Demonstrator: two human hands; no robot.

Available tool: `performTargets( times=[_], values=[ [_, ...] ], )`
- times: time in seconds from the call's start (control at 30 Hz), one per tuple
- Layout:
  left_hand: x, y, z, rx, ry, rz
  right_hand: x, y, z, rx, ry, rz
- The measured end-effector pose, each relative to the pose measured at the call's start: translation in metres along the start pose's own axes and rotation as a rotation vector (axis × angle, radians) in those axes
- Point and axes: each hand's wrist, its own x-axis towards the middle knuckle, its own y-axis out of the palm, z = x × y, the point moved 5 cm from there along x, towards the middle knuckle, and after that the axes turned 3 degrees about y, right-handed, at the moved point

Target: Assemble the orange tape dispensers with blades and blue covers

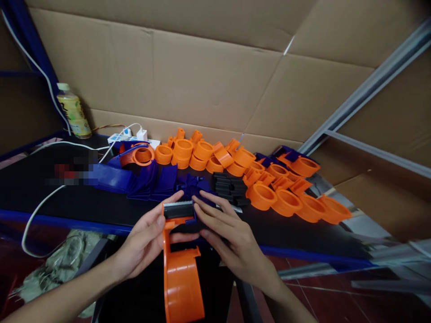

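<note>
At lower centre of the frame, the left hand (146,237) pinches an orange tape-dispenser frame (180,269) between thumb and fingers, just under its serrated blade (178,209). The right hand (232,233), fingers extended and loosely together, touches the blade end. Risk: fingertips pressed along the teeth could be cut, and a slack pinch could drop the frame off the black table (50,197).

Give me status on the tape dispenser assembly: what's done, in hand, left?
Done: none I can confirm; no finished unit is clearly visible. In hand: left hand grips an orange dispenser body while right hand presses at its serrated blade. Left: a long row of orange spool parts, blue pieces and black parts on the table.
</note>
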Motion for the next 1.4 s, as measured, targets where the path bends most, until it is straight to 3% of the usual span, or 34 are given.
performTargets(
  times=[0.13, 0.23, 0.33, 0.47, 0.57, 0.63, 0.73, 0.8, 0.87, 0.97, 1.07, 1.13, 1.27, 1.4],
  values=[
    [-0.003, -0.010, -0.005, 0.147, -0.014, -0.006, -0.013, -0.008, 0.018, -0.045, 0.045, -0.072],
    [-0.010, -0.014, -0.007, 0.247, 0.006, -0.090, -0.020, 0.014, 0.038, -0.039, 0.020, 0.013],
    [-0.014, -0.015, -0.010, 0.317, 0.066, -0.157, -0.022, 0.035, 0.052, -0.125, -0.004, -0.007],
    [-0.012, -0.017, -0.014, 0.372, 0.133, -0.201, -0.015, 0.042, 0.051, -0.181, -0.010, -0.001],
    [-0.007, -0.013, -0.016, 0.253, 0.138, -0.157, -0.004, 0.032, 0.041, 0.043, 0.031, -0.021],
    [-0.005, -0.007, -0.017, 0.108, 0.113, -0.080, 0.002, 0.027, 0.029, 0.308, 0.153, -0.015],
    [-0.001, -0.003, -0.017, -0.063, 0.033, -0.004, 0.005, 0.037, 0.012, 0.684, 0.374, 0.172],
    [0.001, -0.005, -0.018, -0.154, 0.010, -0.019, 0.009, 0.043, 0.001, 0.749, 0.439, 0.304],
    [0.004, -0.011, -0.020, -0.231, 0.032, -0.069, 0.021, 0.041, -0.017, 0.650, 0.468, 0.283],
    [0.007, -0.015, -0.018, -0.269, 0.030, -0.124, 0.058, 0.033, -0.048, 0.275, 0.465, 0.155],
    [0.007, -0.013, -0.010, -0.222, -0.047, -0.149, 0.102, 0.041, -0.068, -0.199, 0.400, 0.181],
    [0.006, -0.011, -0.005, -0.201, -0.084, -0.168, 0.123, 0.054, -0.079, -0.371, 0.418, 0.228],
    [0.006, -0.011, -0.002, -0.181, -0.106, -0.187, 0.139, 0.073, -0.094, -0.449, 0.478, 0.259],
    [0.008, -0.012, -0.002, -0.143, -0.086, -0.170, 0.145, 0.070, -0.098, -0.467, 0.478, 0.240]
  ],
)
